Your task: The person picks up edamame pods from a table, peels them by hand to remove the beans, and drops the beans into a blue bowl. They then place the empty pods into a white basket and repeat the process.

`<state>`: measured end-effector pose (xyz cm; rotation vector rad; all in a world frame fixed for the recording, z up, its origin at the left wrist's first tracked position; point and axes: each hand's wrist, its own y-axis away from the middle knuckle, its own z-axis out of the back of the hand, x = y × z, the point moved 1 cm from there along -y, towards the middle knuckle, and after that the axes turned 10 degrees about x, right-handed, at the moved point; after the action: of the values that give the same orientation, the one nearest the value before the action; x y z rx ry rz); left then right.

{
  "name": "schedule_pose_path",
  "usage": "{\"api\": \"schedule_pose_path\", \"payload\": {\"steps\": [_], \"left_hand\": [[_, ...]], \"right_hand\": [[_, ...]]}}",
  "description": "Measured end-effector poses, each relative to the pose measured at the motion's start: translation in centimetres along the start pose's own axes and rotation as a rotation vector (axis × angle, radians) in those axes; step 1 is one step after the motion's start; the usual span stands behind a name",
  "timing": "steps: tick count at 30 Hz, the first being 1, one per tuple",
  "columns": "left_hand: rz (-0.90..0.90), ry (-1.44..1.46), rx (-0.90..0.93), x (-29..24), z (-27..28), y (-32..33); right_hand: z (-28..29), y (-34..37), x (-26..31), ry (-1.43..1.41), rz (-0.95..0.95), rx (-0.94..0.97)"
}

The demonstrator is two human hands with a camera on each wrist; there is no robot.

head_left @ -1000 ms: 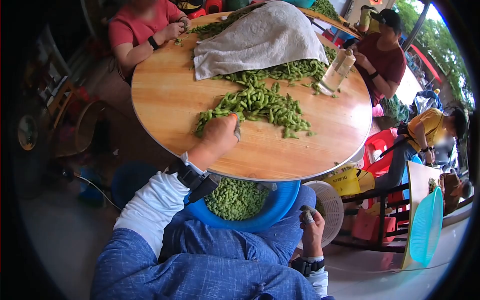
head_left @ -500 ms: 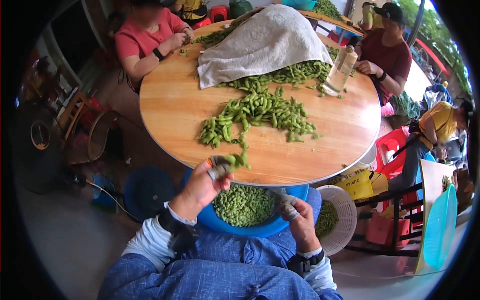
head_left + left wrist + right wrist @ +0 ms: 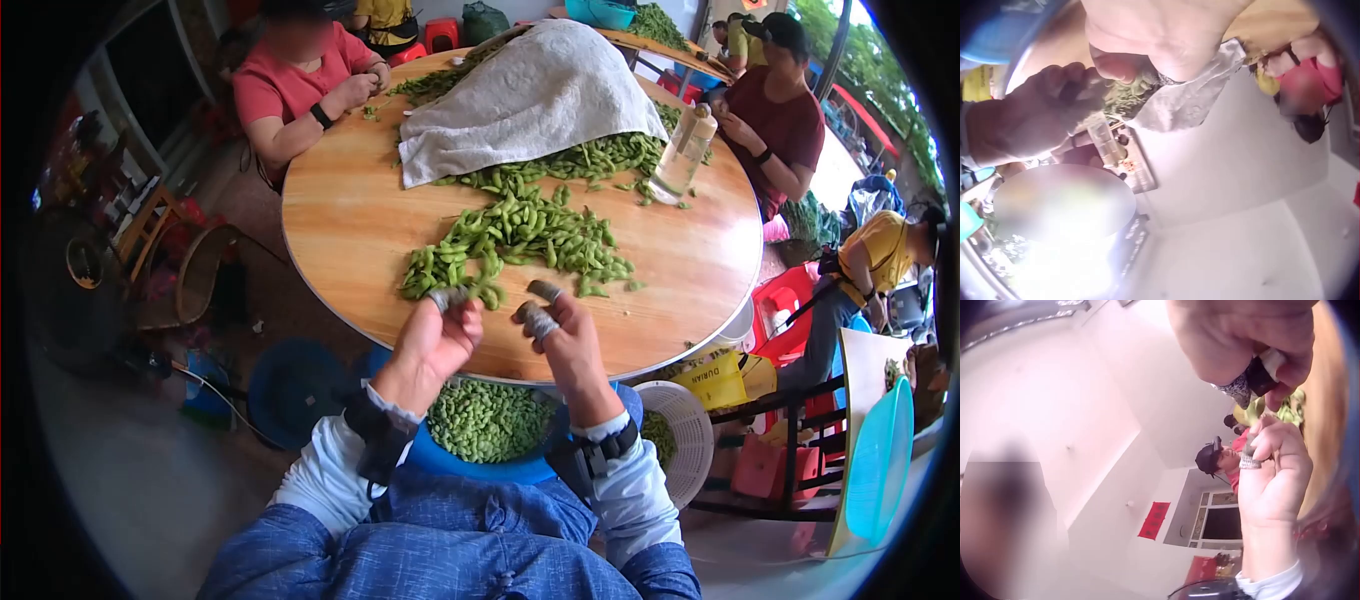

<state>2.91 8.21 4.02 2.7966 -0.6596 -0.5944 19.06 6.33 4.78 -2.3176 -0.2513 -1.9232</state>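
Note:
In the head view my left hand (image 3: 435, 345), with grey tape round its thumb, is over the table's near edge, pinching green soybean pods (image 3: 490, 292) at its fingertips. They overlap the front of a loose heap of pods (image 3: 530, 230) on the round wooden table (image 3: 350, 240). My right hand (image 3: 572, 350) faces it a short way to the right. Its taped thumb and forefinger stand apart, with nothing visible between them. The right wrist view shows the left hand (image 3: 1275, 469) near the right one, a pod (image 3: 1254, 414) at its tips. Below sits a blue basin (image 3: 525, 470) of small pods.
A grey towel (image 3: 530, 100) covers a bigger pile, beside a clear bottle (image 3: 683, 155). A white basket (image 3: 690, 450) with pods stands right of my knees. Two people sit across the table, one in red (image 3: 300, 90), one in maroon (image 3: 785, 105).
My left hand drew back from the heap with pods, then moved slightly forward again. My right hand rose from beside the white basket, across the basin, to the table edge.

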Motion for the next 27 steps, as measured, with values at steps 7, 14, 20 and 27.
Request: {"api": "schedule_pose_path", "payload": {"steps": [7, 14, 20, 27], "left_hand": [[-0.035, -0.189, -0.066, 0.0, 2.0, 1.0], [0.109, -0.709, 0.225, 2.1, 0.9, 4.1], [0.254, -0.804, 0.243, 2.8, 1.1, 4.6], [0.204, -0.921, 0.238, 2.9, 1.3, 5.6]], "right_hand": [[0.8, 1.0, -1.5, 0.091, 0.014, 0.070], [-0.3, 3.1, -0.9, -0.351, -0.135, 0.262], [-0.5, 4.7, -2.6, -0.059, -0.017, 0.224], [-0.6, 6.9, -0.7, -0.069, -0.175, 0.222]]}}
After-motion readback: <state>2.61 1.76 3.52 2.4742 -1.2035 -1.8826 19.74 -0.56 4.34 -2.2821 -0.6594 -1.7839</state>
